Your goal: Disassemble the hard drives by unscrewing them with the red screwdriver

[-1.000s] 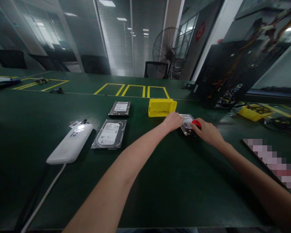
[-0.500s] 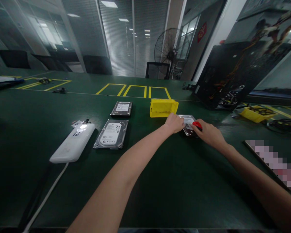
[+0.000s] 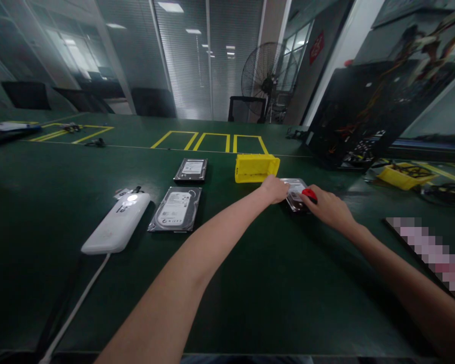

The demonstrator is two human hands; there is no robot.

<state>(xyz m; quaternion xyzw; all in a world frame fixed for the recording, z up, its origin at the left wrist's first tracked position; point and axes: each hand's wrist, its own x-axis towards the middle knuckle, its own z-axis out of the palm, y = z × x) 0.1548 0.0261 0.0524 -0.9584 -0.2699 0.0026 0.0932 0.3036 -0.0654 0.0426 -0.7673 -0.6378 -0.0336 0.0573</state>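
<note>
A hard drive (image 3: 296,187) with a pale label lies on the green table between my two hands. My left hand (image 3: 275,189) is closed at its left edge, and the fingertips are partly hidden. In my right hand (image 3: 328,207) is a red-and-black screwdriver (image 3: 310,194), gripped by the handle over the drive's right side. Its shaft and tip cannot be made out. Just behind my left hand stands a yellow plastic bin (image 3: 255,168), tipped on its side with the opening toward me.
Two more hard drives, a smaller-looking one (image 3: 191,169) and a nearer one (image 3: 176,208), lie left. A white power bank (image 3: 117,222) with a cable sits beyond them. On the right are an open black computer case (image 3: 349,116), another yellow bin (image 3: 407,177) and a blurred-out flat item (image 3: 428,253).
Both hands keep nearly the same place and grip at the hard drive. The whole view has shifted very slightly.
</note>
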